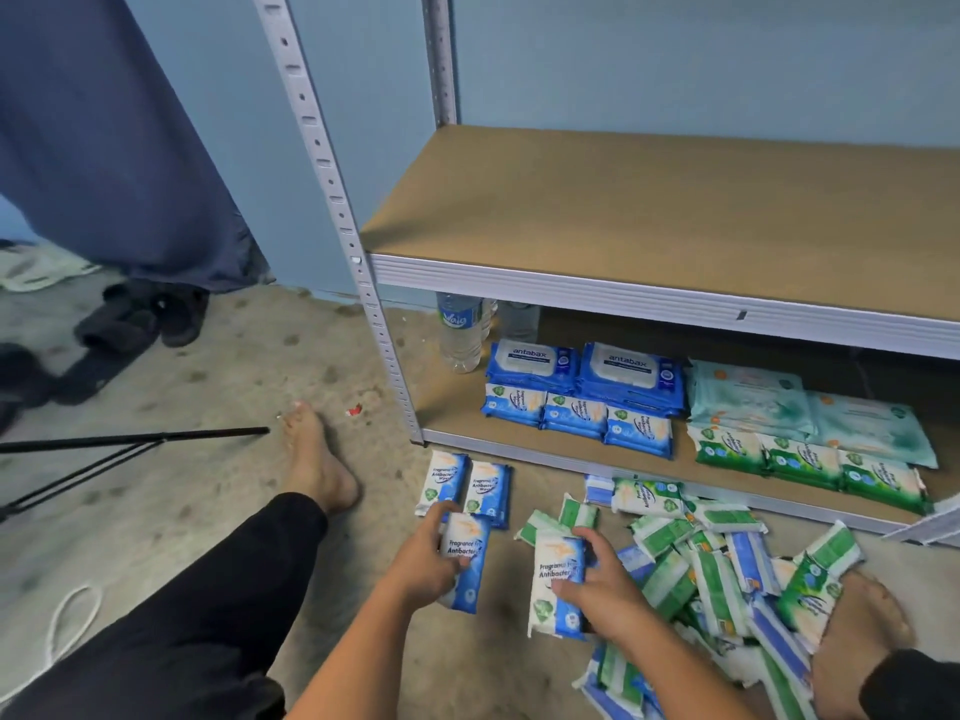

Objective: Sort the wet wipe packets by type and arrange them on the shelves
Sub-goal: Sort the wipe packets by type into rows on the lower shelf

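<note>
the person sits on the floor (218, 387) before a metal shelf unit, both legs spread, the bare left foot (314, 459) out ahead and the bare right foot (857, 631) resting against a loose pile of packets (727, 579).

the left hand (423, 561) has its grip closed round a small blue packet (467, 561), thumb on the front and fingers behind, holding it upright just above the floor. the right hand (605, 589) grips a second blue packet (556, 584) of the same print, fingers curled over its right edge, at the left fringe of the pile. just beyond the left hand two more blue packets (470, 485) lie side by side on the floor, near the front corner post (332, 189).

the pile holds green and blue packets mixed together, lying at all angles and overlapping.

on the lower shelf (457, 413) the sorted stock sits in groups: two stacks of large blue antabax packs (582, 368) at the back left, a row of small blue packets (576, 415) in front of them, large pale teal packs (753, 402) to the right, and a row of small green packets (805, 459) in front of those. a water bottle (460, 330) stands at the far left of this shelf. the upper shelf (649, 210) shows its brown board.

off to the left are a blue curtain (104, 137), dark shoes (140, 319) and a black tripod leg (135, 438).
</note>
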`<state>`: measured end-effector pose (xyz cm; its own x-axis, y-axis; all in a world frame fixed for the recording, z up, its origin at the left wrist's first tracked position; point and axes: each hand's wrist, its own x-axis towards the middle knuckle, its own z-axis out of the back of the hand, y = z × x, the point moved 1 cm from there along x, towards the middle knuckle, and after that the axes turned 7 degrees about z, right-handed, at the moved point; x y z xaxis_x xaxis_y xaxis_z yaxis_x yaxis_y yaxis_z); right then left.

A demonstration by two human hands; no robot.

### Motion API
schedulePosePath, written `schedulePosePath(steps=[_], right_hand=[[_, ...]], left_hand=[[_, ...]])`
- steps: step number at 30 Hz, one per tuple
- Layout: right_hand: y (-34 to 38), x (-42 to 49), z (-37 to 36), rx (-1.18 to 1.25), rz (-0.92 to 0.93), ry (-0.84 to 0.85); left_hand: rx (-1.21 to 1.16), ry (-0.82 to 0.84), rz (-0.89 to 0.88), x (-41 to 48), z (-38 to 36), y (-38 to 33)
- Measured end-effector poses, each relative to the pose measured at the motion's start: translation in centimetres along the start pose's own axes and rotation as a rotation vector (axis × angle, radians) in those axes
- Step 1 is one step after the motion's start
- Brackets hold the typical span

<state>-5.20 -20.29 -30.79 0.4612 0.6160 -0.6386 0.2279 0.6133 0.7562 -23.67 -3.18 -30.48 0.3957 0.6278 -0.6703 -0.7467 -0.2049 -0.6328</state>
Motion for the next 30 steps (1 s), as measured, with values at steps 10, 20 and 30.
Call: schedulePosePath(steps=[10,20,30], right_hand=[[-1.7,6.4,-5.9,-0.216,-0.062,0.059],[-4.3,12.9,-12.0,-0.138,-0.114,-0.118],[-5.5,15.4,-12.8,-0.324,-0.089,-0.230]], left_hand=[[0.096,-0.077,0.115,6.0,2.7,4.0],[0.052,-0.161,0.187,13.2,3.1,8.2],[0.078,-0.252,0.149,15.2,1.6,9.3]])
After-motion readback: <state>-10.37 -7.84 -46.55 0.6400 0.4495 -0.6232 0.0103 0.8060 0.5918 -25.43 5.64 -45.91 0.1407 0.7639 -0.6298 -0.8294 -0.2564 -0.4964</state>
